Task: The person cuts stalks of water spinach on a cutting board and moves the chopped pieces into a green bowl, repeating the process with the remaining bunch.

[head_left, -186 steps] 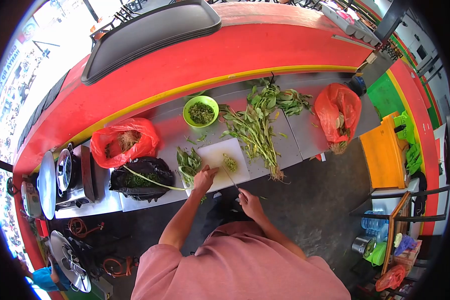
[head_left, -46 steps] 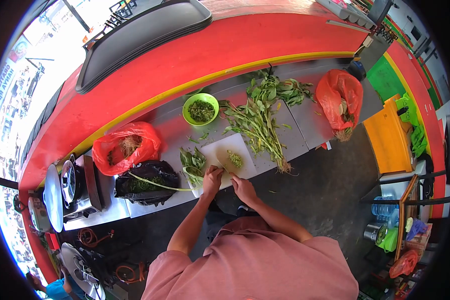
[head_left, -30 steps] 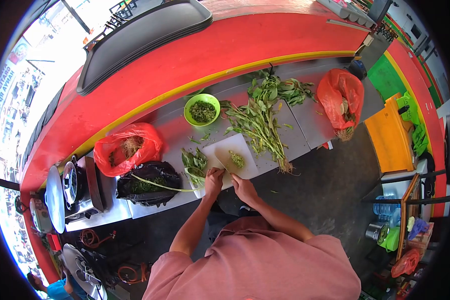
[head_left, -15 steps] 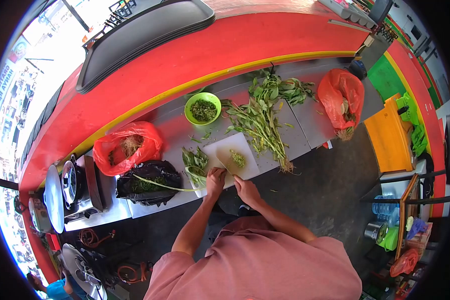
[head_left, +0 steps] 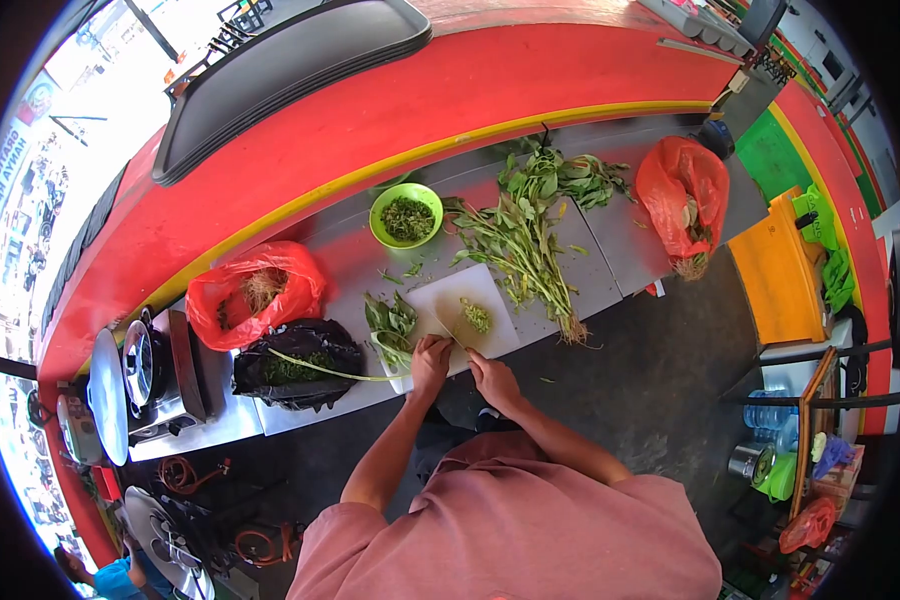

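On the white cutting board [head_left: 500,335], my left hand [head_left: 431,362] has its fingers wrapped round green stems [head_left: 392,350] whose leaves spread to its left. One long pale stalk [head_left: 320,369] reaches from that hand over a black bag [head_left: 295,392]. My right hand [head_left: 493,380] grips a knife, its blade [head_left: 454,326] tilted beside the left fingertips; the handle is mostly hidden. Chopped green pieces [head_left: 477,319] lie right of the blade. Behind the board stands a lime-green bowl [head_left: 378,222] of cut greens. Whole leafy stalks with roots [head_left: 535,240] lie to the right.
Red plastic bags stand at the left [head_left: 305,285] and right [head_left: 660,190] of the steel counter [head_left: 595,270]. A stove [head_left: 175,375] is at the far left. Behind the counter runs a red wall [head_left: 530,70] with black trays [head_left: 290,85]. Someone in blue [head_left: 118,578] appears lower left.
Both hands stay almost in the same place on the board. The stems and leaves by my left hand have shifted slightly.
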Demonstrator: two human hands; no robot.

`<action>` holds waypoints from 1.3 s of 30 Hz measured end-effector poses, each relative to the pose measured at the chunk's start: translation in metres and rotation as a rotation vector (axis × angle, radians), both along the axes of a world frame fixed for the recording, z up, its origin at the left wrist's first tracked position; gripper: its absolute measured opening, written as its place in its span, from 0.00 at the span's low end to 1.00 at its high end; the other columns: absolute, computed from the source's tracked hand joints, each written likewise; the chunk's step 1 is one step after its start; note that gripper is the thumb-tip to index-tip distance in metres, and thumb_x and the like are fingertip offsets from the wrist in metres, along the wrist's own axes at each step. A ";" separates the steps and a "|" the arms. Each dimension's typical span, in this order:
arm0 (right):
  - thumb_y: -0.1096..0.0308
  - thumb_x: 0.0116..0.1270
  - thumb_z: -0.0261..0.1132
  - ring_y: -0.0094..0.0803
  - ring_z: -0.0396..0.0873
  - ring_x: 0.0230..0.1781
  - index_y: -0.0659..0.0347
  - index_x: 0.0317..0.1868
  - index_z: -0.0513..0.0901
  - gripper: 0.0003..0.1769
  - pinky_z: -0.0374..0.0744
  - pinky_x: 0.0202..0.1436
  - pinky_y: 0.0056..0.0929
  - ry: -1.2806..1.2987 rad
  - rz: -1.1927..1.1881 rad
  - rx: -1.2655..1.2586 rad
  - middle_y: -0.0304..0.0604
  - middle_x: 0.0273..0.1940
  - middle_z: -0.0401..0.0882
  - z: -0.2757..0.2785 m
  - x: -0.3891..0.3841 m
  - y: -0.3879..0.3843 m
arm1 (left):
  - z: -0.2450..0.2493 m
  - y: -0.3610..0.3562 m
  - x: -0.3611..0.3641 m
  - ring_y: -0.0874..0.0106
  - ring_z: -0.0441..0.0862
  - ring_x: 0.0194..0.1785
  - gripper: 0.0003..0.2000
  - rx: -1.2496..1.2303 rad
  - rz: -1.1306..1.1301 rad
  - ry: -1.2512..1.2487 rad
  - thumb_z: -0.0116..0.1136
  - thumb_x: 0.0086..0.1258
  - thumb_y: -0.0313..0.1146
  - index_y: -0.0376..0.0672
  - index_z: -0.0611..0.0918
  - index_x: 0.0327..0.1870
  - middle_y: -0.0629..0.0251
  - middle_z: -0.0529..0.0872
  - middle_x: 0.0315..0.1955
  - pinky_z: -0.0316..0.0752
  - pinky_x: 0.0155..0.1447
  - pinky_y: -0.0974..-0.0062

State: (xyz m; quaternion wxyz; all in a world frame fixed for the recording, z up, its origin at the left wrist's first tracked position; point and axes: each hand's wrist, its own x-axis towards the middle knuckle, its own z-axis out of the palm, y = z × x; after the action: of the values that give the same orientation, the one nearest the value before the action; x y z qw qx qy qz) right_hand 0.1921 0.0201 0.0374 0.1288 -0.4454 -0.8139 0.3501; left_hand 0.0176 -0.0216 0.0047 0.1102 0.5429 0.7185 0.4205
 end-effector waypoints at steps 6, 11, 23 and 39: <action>0.59 0.77 0.58 0.59 0.85 0.33 0.54 0.63 0.81 0.18 0.82 0.36 0.55 0.051 0.012 0.067 0.60 0.33 0.86 -0.004 -0.013 0.008 | -0.002 0.001 -0.001 0.55 0.84 0.43 0.05 -0.006 -0.008 -0.018 0.67 0.64 0.25 0.40 0.89 0.39 0.59 0.86 0.37 0.78 0.49 0.60; 0.60 0.78 0.58 0.60 0.85 0.33 0.54 0.63 0.80 0.18 0.82 0.37 0.55 0.024 -0.009 0.006 0.61 0.32 0.85 0.000 0.001 -0.002 | -0.002 0.000 0.003 0.56 0.84 0.44 0.05 -0.028 0.037 -0.021 0.67 0.64 0.26 0.40 0.89 0.40 0.59 0.86 0.37 0.78 0.50 0.59; 0.60 0.78 0.58 0.61 0.84 0.34 0.54 0.63 0.80 0.18 0.82 0.37 0.56 -0.002 0.001 -0.031 0.60 0.33 0.85 -0.001 -0.003 0.002 | 0.000 -0.001 0.000 0.55 0.83 0.44 0.06 0.006 0.013 -0.072 0.67 0.64 0.25 0.39 0.89 0.40 0.58 0.86 0.37 0.78 0.50 0.59; 0.59 0.78 0.57 0.61 0.85 0.36 0.52 0.63 0.81 0.19 0.83 0.39 0.56 -0.004 0.024 0.001 0.62 0.35 0.86 -0.003 -0.013 0.005 | -0.004 -0.005 0.002 0.54 0.83 0.43 0.05 0.002 -0.022 -0.040 0.66 0.63 0.24 0.37 0.89 0.39 0.57 0.86 0.37 0.78 0.49 0.60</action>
State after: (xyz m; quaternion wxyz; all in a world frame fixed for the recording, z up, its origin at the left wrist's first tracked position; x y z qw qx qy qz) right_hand 0.1788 0.0252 0.0340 0.1232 -0.4360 -0.8198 0.3502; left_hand 0.0198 -0.0263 0.0008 0.1287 0.5425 0.7097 0.4307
